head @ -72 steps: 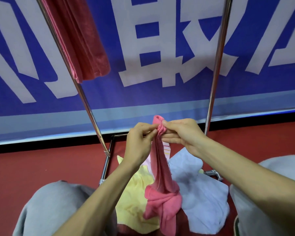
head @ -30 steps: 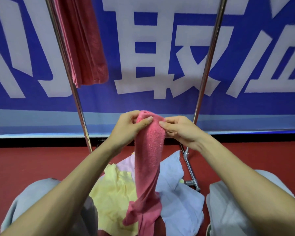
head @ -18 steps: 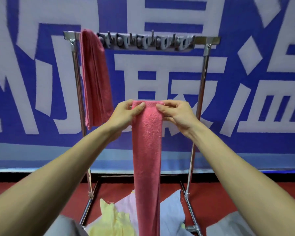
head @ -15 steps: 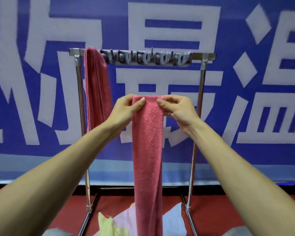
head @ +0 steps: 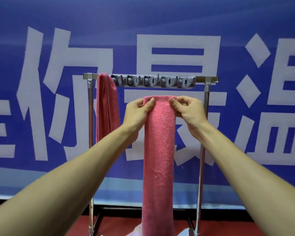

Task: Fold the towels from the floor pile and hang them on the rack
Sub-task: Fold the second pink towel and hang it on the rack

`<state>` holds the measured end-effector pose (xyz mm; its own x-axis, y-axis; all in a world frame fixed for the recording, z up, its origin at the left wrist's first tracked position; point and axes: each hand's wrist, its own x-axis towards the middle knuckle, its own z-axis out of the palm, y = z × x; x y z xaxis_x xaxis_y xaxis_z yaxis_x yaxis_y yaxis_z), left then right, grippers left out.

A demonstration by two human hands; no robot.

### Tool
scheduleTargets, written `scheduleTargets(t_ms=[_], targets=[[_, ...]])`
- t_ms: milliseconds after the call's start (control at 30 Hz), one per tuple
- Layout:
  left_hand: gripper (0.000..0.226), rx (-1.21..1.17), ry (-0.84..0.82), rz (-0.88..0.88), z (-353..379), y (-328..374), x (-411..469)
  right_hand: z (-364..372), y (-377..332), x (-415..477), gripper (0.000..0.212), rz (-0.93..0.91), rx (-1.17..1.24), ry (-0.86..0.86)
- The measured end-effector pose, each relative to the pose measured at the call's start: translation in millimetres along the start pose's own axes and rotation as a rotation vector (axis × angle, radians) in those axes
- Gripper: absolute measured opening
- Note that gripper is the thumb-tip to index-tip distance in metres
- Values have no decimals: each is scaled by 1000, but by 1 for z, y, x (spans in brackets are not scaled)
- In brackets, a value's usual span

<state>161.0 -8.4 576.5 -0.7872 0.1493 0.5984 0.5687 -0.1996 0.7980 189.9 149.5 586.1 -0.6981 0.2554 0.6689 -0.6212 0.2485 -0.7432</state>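
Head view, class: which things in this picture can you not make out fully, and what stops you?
All in the head view:
- Floor pile: only pale scraps show; the bottom edge cuts it and the held pink towel covers its middle.
- Held pink towel's lower end: cut by the bottom edge.
- Grey fittings on the rack bar: blurred, kind unclear.
- Rack feet: below the frame.

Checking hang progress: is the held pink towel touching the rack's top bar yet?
Apart. Head view: the held towel has its top edge below the top bar, with banner showing in between.
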Motion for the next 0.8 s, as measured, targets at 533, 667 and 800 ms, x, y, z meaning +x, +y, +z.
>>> scheduleTargets(t_ms=[533, 667, 800], targets=[[18, -229, 55, -596, -4, -67, -20, -19, 92, -71, 29, 428, 29, -439], [21, -387, 127, -756, -10, -107, -33, -16, 132, -96, 22, 468, -26, -486], [22, -491, 203, -871, -19, -151, -56, -12, 173, -124, 21, 518, -65, -334]])
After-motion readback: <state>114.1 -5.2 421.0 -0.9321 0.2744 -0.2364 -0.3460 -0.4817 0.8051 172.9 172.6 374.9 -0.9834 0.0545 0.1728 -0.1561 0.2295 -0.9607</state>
